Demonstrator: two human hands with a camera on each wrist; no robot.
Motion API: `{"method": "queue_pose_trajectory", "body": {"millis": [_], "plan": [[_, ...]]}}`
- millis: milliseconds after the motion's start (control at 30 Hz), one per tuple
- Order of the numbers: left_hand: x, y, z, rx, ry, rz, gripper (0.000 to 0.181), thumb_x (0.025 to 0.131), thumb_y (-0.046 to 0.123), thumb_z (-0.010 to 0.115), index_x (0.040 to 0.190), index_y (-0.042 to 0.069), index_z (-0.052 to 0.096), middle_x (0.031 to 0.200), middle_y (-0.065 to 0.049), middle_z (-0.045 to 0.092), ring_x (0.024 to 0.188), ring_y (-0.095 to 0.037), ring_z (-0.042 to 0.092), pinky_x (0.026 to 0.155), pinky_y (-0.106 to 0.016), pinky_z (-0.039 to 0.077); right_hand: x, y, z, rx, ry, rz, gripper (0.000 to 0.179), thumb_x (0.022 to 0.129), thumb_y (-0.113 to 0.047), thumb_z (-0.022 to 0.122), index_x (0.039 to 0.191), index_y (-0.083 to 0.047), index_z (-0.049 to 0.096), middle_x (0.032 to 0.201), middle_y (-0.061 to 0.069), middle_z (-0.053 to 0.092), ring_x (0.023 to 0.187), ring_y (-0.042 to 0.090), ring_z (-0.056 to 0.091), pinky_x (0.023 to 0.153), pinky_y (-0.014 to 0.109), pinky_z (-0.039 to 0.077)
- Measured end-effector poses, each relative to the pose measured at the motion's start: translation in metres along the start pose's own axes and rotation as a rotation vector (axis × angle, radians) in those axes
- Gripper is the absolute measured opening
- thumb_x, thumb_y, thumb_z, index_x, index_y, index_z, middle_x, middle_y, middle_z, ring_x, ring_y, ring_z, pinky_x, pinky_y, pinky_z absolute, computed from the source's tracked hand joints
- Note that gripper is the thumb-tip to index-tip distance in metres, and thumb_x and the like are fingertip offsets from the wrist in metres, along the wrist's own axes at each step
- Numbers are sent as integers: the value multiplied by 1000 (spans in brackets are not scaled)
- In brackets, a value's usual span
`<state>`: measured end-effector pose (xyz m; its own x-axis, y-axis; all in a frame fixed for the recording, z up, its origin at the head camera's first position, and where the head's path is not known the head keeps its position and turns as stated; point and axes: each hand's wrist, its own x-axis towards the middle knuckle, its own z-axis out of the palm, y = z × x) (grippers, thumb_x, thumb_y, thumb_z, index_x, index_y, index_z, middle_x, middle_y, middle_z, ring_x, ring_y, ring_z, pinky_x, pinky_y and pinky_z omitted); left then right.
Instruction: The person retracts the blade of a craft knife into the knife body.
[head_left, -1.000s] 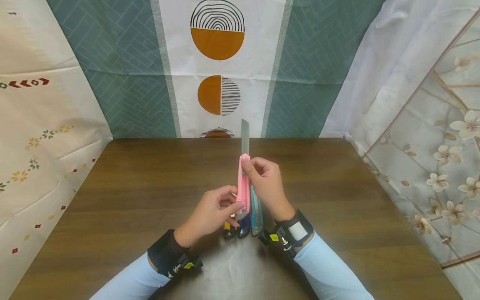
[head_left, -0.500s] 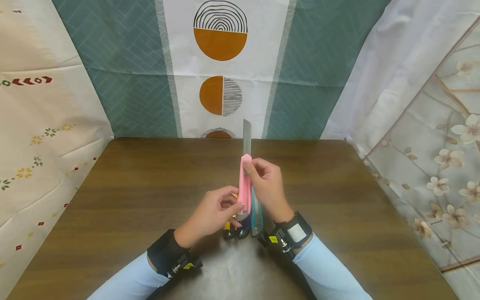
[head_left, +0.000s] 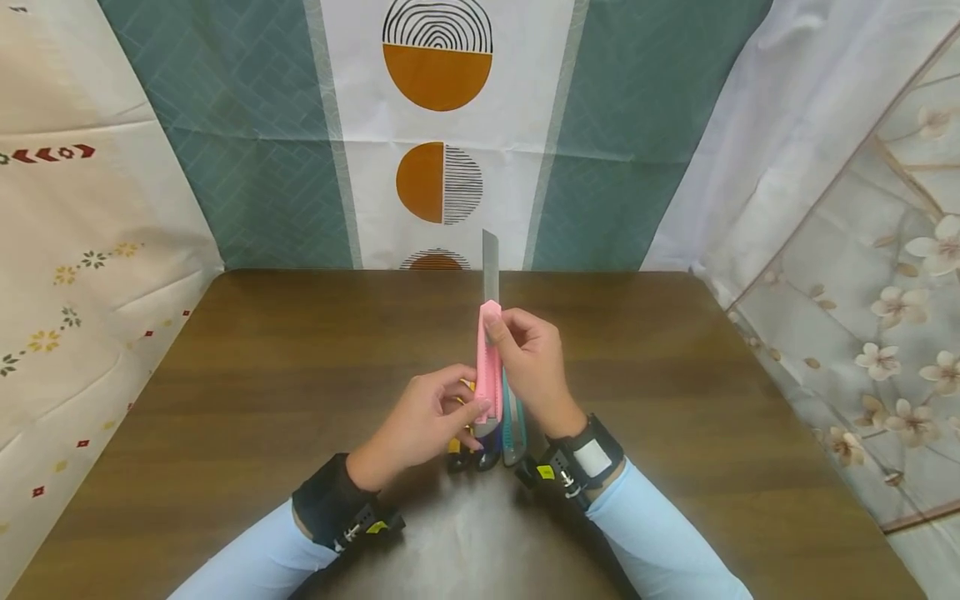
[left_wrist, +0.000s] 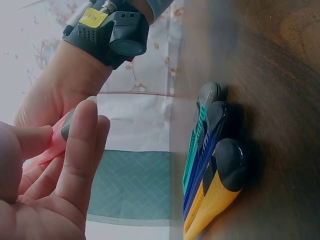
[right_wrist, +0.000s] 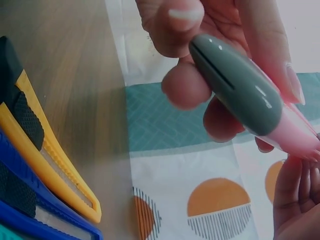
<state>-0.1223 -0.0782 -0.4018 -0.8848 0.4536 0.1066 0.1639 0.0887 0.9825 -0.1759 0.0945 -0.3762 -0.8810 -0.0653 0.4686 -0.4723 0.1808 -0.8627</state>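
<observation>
A pink utility knife (head_left: 489,367) is held up over the table with its long blade (head_left: 491,267) out, pointing away from me. My left hand (head_left: 427,417) pinches its near end between thumb and fingers. Higher up the handle, my right hand (head_left: 536,362) grips it, thumb lying on the front face near the blade. The knife's grey end cap (right_wrist: 240,87) shows large in the right wrist view. Below the hands, a yellow utility knife (left_wrist: 215,200), a blue one (left_wrist: 204,155) and a teal one (head_left: 513,425) lie side by side on the table.
The brown wooden table (head_left: 300,333) reaches back to a patterned curtain (head_left: 270,167). Pale cloths hang at both sides, the right one with flowers (head_left: 877,358). Black camera bands (head_left: 337,500) sit on both wrists.
</observation>
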Motion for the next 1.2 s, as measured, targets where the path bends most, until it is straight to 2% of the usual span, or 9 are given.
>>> {"method": "queue_pose_trajectory", "body": {"millis": [267,533,833,1000,1200], "plan": [[1,3,1,22,8,1,34,94,8,74,126,6,62,97,-17,75,81,-45,75,63,-37,66,1,2,-2,5,30,32,30,101,-30,67,87,-5,76,67,8,62,61,20,53,47,23,43],[0,3,3,30,7,16,33,94,8,73,125,5,62,96,-17,75,81,-45,74,62,-36,65,1,0,-2,-1,33,18,34,101,-34,67,82,-7,74,65,9,59,61,21,53,46,25,40],[0,0,4,56,14,3,35,94,10,74,127,9,61,97,-15,73,80,-35,74,62,-35,65,-1,-2,-1,8,33,1,28,101,-27,67,86,-5,74,69,10,63,64,21,56,48,24,43],[0,-1,5,45,13,2,33,95,9,73,126,9,61,97,-15,73,81,-42,73,62,-36,65,-1,-2,-1,18,42,-11,26,101,-26,68,88,-4,75,70,11,64,64,20,57,49,23,45],[-1,3,4,68,23,0,38,94,11,74,130,9,61,97,-14,74,75,-37,74,62,-34,65,-3,-3,-1,22,46,-13,21,99,-22,70,97,-2,77,77,12,69,68,19,60,52,23,49]]}}
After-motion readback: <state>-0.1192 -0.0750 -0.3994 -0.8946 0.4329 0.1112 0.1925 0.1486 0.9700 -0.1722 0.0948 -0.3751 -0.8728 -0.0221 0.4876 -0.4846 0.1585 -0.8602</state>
